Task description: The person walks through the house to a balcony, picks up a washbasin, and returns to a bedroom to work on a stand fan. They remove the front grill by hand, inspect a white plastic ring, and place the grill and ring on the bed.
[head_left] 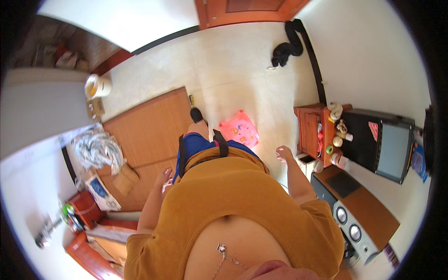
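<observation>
My left hand [164, 176] hangs beside my left hip, partly behind my body, fingers curled; a small pale shape shows at it, too unclear to name. My right hand [283, 154] hangs out from my right hip with its fingers loosely closed; nothing plainly shows in it. I wear blue shorts [196, 143] with black straps and a mustard T-shirt [224, 186]. A dark slipper [196, 115] is on my foot. Just in front of me a pink plastic stool [242, 135] with a printed top stands on the floor.
A brown mat [140, 116] with a bundled blanket [97, 148] lies left. A white bucket [98, 86] stands near the wall. On the right are a wooden cabinet [305, 126], a television [389, 149] and a speaker [354, 224]. Black fabric [287, 49] lies by the far wall.
</observation>
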Demonstrator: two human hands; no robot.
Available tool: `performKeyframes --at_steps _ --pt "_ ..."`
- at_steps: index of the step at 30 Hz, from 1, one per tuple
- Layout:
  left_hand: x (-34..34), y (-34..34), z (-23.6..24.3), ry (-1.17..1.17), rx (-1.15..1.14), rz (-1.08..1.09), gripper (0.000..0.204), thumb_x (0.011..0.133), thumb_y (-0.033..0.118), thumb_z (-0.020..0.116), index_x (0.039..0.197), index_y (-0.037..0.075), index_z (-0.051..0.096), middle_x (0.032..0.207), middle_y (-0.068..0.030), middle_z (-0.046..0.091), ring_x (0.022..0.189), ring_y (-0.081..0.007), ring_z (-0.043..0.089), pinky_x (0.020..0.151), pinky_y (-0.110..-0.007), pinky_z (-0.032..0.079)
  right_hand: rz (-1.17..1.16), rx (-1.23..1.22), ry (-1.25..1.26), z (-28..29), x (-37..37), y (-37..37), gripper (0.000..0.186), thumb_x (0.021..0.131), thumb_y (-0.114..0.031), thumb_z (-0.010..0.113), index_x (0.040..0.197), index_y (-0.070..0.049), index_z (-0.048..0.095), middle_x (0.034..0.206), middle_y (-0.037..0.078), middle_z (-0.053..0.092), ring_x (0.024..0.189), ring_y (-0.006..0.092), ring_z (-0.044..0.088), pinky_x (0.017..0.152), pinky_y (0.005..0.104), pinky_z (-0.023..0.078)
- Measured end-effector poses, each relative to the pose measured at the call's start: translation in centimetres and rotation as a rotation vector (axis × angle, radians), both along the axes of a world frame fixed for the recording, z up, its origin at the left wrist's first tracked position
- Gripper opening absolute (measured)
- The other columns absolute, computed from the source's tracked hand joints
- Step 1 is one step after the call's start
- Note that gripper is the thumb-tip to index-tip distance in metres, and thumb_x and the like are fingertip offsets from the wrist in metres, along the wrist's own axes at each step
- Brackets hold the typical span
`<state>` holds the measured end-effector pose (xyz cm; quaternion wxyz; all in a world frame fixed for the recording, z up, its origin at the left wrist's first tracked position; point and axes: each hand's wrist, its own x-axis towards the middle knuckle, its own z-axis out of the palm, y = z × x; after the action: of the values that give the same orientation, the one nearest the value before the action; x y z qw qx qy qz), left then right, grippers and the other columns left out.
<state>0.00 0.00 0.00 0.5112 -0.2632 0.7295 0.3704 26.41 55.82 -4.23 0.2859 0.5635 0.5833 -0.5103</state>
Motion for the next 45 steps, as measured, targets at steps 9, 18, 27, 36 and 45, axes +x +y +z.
performKeyframes --at_steps 9,18,27,36,45 --pt "-24.6 14.6 -4.7 -0.033 0.141 -0.470 0.043 0.081 0.031 0.057 0.115 0.006 0.048 0.106 -0.0083 0.056 0.089 -0.0191 0.054 0.072 -0.033 0.044 -0.079 0.130 0.131 1.6 -14.3 0.9 0.023 0.073 -0.020 0.060 0.090 -0.006 0.059 0.076 0.011 0.062 0.063 0.0174 0.060 0.060 0.0307 0.047" --pt "-63.2 47.4 20.8 2.028 0.156 -0.739 0.047 0.076 0.023 0.061 0.115 0.002 0.046 0.116 -0.0237 0.045 0.107 -0.0383 0.042 0.088 -0.044 0.037 0.353 0.847 0.904 16.7 -58.3 20.6 0.039 0.078 -0.023 0.061 0.110 -0.006 0.049 0.106 0.011 0.054 0.098 0.0234 0.052 0.084 0.0335 0.041" --pt "-78.9 66.4 35.9 2.617 -0.277 -0.379 0.065 0.080 0.039 0.050 0.132 0.006 0.029 0.139 -0.0192 0.019 0.128 -0.0370 0.014 0.101 -0.053 0.011 0.656 1.148 0.709 35.6 -87.8 28.4 0.039 0.059 -0.041 0.063 0.080 -0.009 0.063 0.089 0.018 0.060 0.089 0.0334 0.055 0.079 0.0434 0.043" --pt "-79.3 67.7 34.6 2.743 -0.493 -0.251 0.057 0.084 0.040 0.038 0.130 0.006 0.034 0.137 -0.0181 0.024 0.128 -0.0349 0.018 0.102 -0.049 0.010 0.533 0.723 1.148 26.3 -88.3 32.3 0.042 0.072 -0.035 0.065 0.087 0.001 0.052 0.085 0.015 0.053 0.079 0.0264 0.055 0.070 0.0330 0.041" --pt "-79.5 66.9 34.9 2.727 -0.375 -0.245 0.050 0.085 0.037 0.038 0.125 0.005 0.042 0.131 -0.0199 0.034 0.123 -0.0377 0.028 0.101 -0.050 0.013 0.820 1.337 0.980 31.0 -75.5 27.5 0.038 0.068 -0.022 0.063 0.097 -0.001 0.051 0.105 0.014 0.048 0.099 0.0349 0.042 0.088 0.0473 0.031"
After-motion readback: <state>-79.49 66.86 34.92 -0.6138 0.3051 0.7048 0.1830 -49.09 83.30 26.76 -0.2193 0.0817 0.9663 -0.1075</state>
